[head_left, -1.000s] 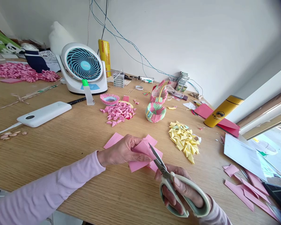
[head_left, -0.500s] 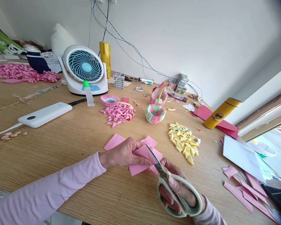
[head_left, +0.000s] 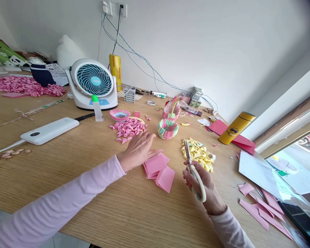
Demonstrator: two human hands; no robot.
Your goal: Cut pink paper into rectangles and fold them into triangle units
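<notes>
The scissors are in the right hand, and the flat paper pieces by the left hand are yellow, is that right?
Not quite: the flat paper pieces by the left hand are pink, not yellow, as the head view shows. The scissors are indeed in the right hand.

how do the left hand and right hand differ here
The left hand appears to hold nothing, its fingers extended; the right hand is curled around the scissors. The left hand is at the edge of the pink papers; the right hand is near the yellow folded pieces. Both come out of long lilac sleeves.
</notes>
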